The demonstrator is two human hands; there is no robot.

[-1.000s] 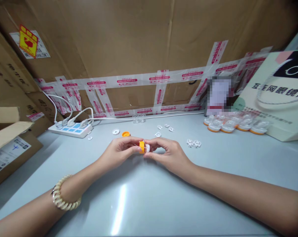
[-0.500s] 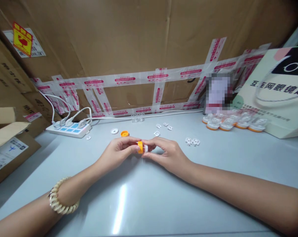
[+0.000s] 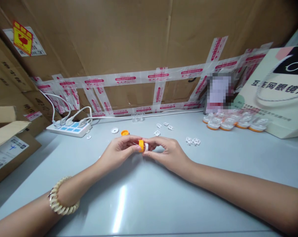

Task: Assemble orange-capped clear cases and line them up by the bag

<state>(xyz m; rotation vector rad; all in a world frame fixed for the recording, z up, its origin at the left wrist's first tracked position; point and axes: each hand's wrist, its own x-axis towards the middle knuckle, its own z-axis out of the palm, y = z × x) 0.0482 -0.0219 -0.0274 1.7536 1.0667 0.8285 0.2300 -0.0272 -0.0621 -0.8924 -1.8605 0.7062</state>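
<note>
Over the middle of the table, my left hand (image 3: 123,148) pinches a small orange round cap-like piece (image 3: 141,146) between thumb and fingers. My right hand (image 3: 165,148) grips a small white round piece (image 3: 146,146) right against the orange one; whether the two are joined I cannot tell. Just behind my left hand lie another orange round piece (image 3: 125,133) and a white disc (image 3: 114,130) with a hole. Beyond my right hand are several small white plastic parts (image 3: 166,124), with a cluster of similar parts (image 3: 193,141) farther right.
A white power strip (image 3: 69,128) with plugged cables stands at the left, beside an open cardboard box (image 3: 13,148). Clear round pieces (image 3: 138,117) sit at the back. Several clear-and-orange assembled units (image 3: 227,123) stand at the right near a paper bag (image 3: 275,98). A big carton (image 3: 129,39) closes off the back.
Both hands stay together in nearly the same place. The orange piece has turned slightly between my fingers and sits closer to the white one.
</note>
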